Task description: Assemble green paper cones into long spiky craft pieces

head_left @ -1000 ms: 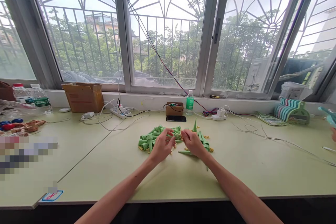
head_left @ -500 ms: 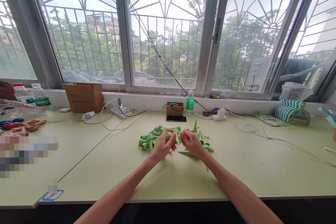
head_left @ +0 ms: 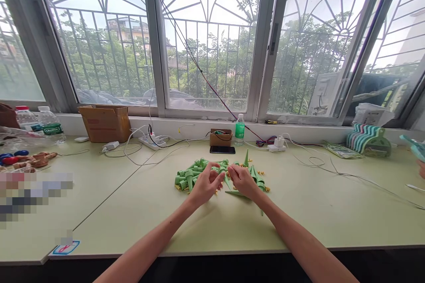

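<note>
My left hand (head_left: 207, 183) has its fingers curled round a pale green cone-shaped piece (head_left: 227, 181) with a wider ribbed end. The cone's narrow tip slants down between my two hands; part of its wide end is hidden by the fingers. Close by on the right, my right hand (head_left: 244, 181) is closed in a pinch, and what its fingertips hold is hidden. A pile of similar green cones (head_left: 189, 177) lies behind and left of my left hand. One green cone (head_left: 246, 158) stands upright past my right hand, and more green cones (head_left: 259, 180) lie beside it among small yellow pieces (head_left: 267, 189).
Behind the pile lie a black phone (head_left: 222, 150), a small cardboard box (head_left: 220, 138) and a green-labelled bottle (head_left: 239, 129). Cables and a power strip (head_left: 153, 142) run along the window. A larger cardboard box (head_left: 104, 124) stands left; green-handled items (head_left: 368, 140) stand right. Someone's hand (head_left: 421, 167) shows at the right edge.
My left thumb and fingers have shifted slightly, and more of the green cone shows between my hands. My right hand has barely moved.
</note>
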{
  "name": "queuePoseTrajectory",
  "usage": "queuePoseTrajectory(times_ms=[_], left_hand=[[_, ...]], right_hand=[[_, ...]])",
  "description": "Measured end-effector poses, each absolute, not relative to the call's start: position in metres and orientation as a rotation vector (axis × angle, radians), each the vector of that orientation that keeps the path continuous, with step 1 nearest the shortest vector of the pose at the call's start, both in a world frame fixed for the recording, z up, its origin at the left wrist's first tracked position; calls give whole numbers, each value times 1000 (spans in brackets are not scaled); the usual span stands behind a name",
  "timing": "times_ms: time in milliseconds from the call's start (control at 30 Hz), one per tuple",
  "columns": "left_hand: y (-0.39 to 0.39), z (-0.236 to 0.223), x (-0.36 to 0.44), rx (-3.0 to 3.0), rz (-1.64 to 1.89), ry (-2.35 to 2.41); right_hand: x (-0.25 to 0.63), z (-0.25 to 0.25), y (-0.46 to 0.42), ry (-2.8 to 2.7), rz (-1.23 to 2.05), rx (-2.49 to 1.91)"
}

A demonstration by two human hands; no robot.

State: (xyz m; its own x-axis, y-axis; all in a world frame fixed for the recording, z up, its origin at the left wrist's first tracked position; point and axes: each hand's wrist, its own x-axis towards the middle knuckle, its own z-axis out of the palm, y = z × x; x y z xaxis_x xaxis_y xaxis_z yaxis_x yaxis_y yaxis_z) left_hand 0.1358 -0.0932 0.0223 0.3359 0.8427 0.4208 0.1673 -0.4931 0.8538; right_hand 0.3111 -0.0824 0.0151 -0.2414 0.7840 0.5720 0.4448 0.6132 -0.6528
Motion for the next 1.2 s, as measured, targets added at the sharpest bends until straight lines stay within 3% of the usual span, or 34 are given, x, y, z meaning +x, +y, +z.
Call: queuePoseTrajectory(times_ms=[600,800,1000,1200], left_hand=[[-108,22,130,2218,1295,1057],[-119,38,116,2185,1294,1012],[-81,75,136,2166,1498,948],[-55,65,153,2236,1522,938]], right_hand=[[301,15,-92,-1828,425,-997],[294,47,-106,-1935,380,-952],[296,86,-67,-1838,176,-930],[302,59,-43,-1731,157,-944]])
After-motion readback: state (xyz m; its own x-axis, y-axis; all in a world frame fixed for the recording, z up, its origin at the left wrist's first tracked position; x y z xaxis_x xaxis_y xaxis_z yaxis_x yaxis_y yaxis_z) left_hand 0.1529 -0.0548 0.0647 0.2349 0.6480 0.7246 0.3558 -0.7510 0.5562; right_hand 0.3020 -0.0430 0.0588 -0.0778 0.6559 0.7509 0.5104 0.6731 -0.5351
